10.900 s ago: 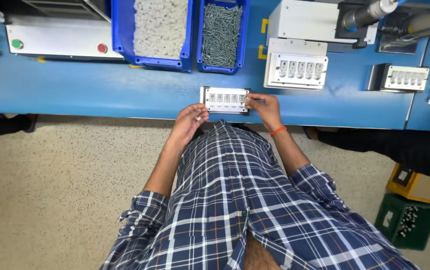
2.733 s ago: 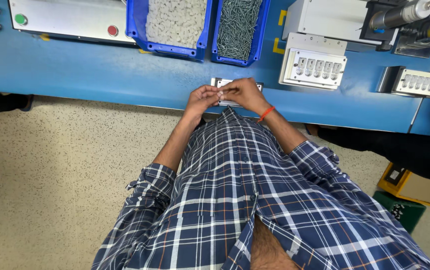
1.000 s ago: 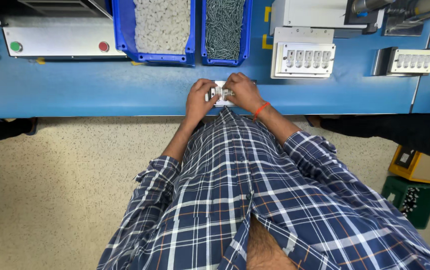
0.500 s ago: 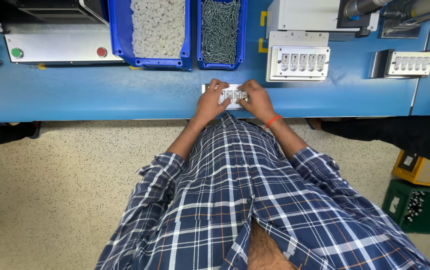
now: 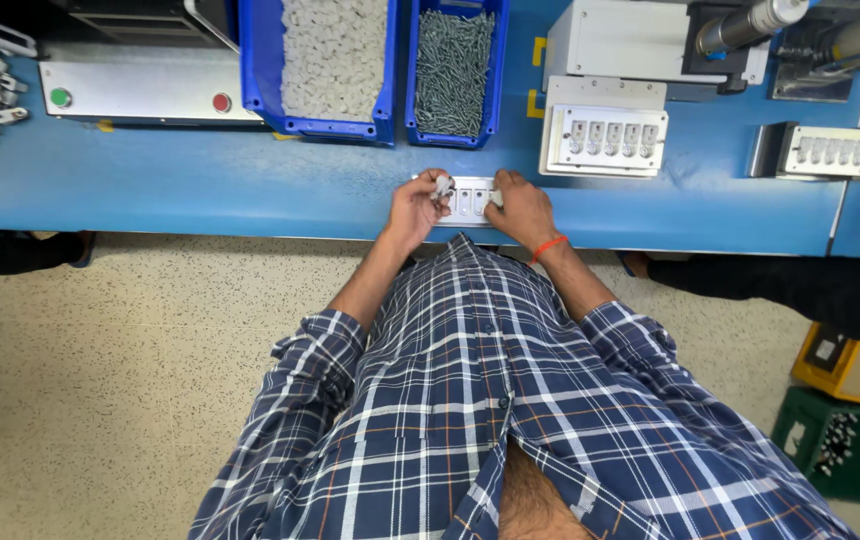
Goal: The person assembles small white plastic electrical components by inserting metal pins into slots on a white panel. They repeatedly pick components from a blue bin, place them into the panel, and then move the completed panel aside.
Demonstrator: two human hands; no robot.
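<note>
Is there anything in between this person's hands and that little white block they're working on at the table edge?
Nothing visible. The left hand and right hand both already touch the white block, one at each end, on the blue table. The left fingers pinch a small white piece against it.

Bright, even light from above. The blue table (image 5: 200, 190) shines a little. Shadows are soft and small. The picture is sharp, and straight lines bend a bit near the edges

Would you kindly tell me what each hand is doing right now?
Left hand: pinching a small white plastic piece.
Right hand: steadying the white rectangular slotted block.
</note>
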